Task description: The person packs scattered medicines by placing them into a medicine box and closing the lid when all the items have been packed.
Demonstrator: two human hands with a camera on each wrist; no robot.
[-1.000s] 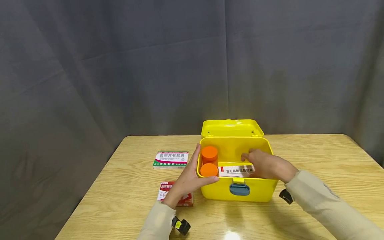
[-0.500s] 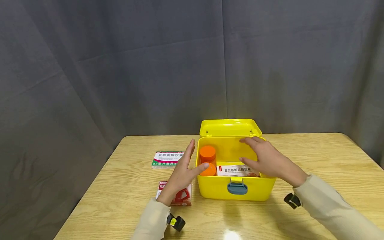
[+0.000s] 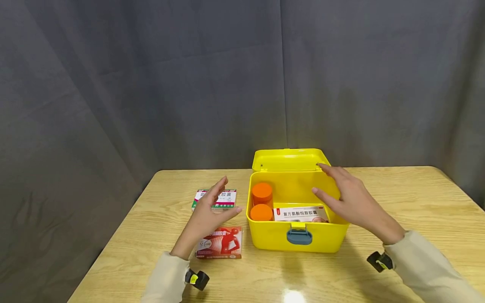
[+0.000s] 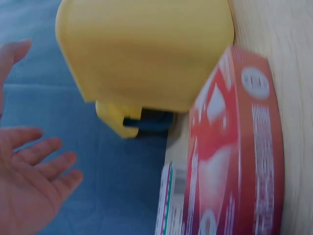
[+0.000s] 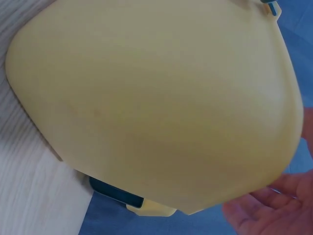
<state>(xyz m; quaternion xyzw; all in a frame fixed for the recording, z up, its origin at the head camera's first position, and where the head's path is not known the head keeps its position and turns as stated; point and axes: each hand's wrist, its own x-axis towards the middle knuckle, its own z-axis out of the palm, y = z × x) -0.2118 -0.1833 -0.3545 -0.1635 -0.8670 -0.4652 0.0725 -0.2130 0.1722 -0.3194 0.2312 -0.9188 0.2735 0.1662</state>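
Note:
My left hand (image 3: 204,219) hovers over the two medicine boxes left of the yellow case, fingers spread and holding nothing. Below it lie a red medicine box (image 3: 227,244) and, farther back, a white-and-green medicine box (image 3: 226,198), partly covered by the hand. My right hand (image 3: 352,198) is held at the right rim of the yellow case (image 3: 273,235), thumb and fingers apart and nothing in them. Inside the case, two orange-capped bottles (image 3: 262,192) stand at the left. A white medicine box (image 3: 299,213) lies beside them. The left wrist view shows the red box (image 4: 220,156) close up.
The case's lid (image 3: 289,160) is tipped back behind it, and a grey-blue latch (image 3: 299,237) is on the front. All stand on a wooden table (image 3: 125,252) before a grey curtain (image 3: 212,84).
My left hand has left the case's left rim and moved left over the medicine boxes. My right hand has come up out of the case, away from the white box, and moved right.

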